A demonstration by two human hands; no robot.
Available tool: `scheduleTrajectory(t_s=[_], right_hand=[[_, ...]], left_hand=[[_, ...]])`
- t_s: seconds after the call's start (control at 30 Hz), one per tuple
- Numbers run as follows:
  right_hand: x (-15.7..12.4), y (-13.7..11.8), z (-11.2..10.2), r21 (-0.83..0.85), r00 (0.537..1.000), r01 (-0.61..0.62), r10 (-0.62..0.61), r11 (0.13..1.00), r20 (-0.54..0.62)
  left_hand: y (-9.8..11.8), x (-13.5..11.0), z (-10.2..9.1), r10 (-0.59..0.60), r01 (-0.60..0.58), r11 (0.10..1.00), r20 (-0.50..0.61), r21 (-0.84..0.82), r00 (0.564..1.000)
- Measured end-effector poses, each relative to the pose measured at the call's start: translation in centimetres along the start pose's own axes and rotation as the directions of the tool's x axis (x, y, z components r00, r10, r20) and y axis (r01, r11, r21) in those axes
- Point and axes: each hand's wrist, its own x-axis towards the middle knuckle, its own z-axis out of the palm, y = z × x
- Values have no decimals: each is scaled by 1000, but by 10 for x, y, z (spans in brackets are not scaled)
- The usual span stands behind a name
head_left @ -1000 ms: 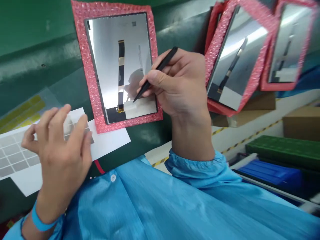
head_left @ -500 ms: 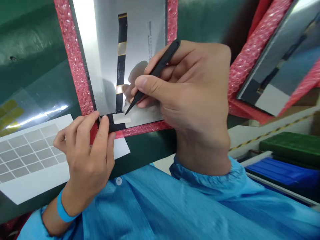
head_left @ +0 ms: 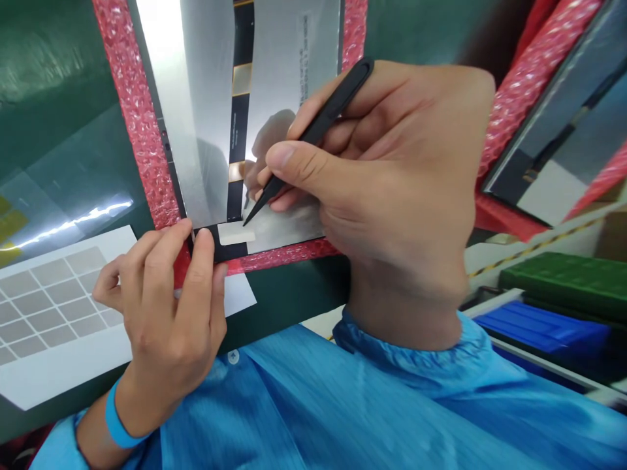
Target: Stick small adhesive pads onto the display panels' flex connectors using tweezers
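My right hand (head_left: 392, 163) is closed round black tweezers (head_left: 318, 127), held like a pen. Their tip meets or hovers just over a pale rectangular sticker (head_left: 236, 234) on the black lower strip of a silver display panel (head_left: 279, 39); contact is hard to judge. A black flex cable (head_left: 240, 124) with gold bands runs up the panel's back. Fingers apart, my left hand (head_left: 166, 300) rests its fingertips on the panel's lower left corner and holds nothing.
Pink bubble wrap (head_left: 130, 111) lies under the panel. At left are a white sheet of grey squares (head_left: 59, 294) and clear film with yellow patches (head_left: 10, 219). Another wrapped panel (head_left: 582, 137) lies at right, above blue (head_left: 543, 326) and green bins (head_left: 563, 277).
The view has shifted a little and the panel appears slightly larger. Both hands and the tweezers keep nearly the same place on the panel, the tip still at the sticker.
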Motion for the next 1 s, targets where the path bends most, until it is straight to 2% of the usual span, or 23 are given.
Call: scheduleTrajectory(t_s=[0.33, 0.57, 0.7, 0.87, 1.0], right_hand=[[0, -3, -1, -10, 1000, -29, 29, 1000, -4], [0, -2, -1, -3, 1000, -24, 24, 1000, -15], [-1, 0, 1, 6, 999, 12, -11, 1000, -39], [-3, 3, 2, -29, 991, 96, -99, 995, -86], [-2, 7, 3, 79, 972, 129, -110, 988, -210]], left_hand=[[2, -2, -1, -22, 21, 1000, 30, 13, 999], [6, -1, -1, -34, 32, 999, 43, 31, 999], [8, -1, 1, -23, 18, 998, 91, 54, 996], [8, -1, 3, -13, 4, 997, 108, 80, 994], [12, -1, 2, -57, 39, 990, 127, 138, 990]])
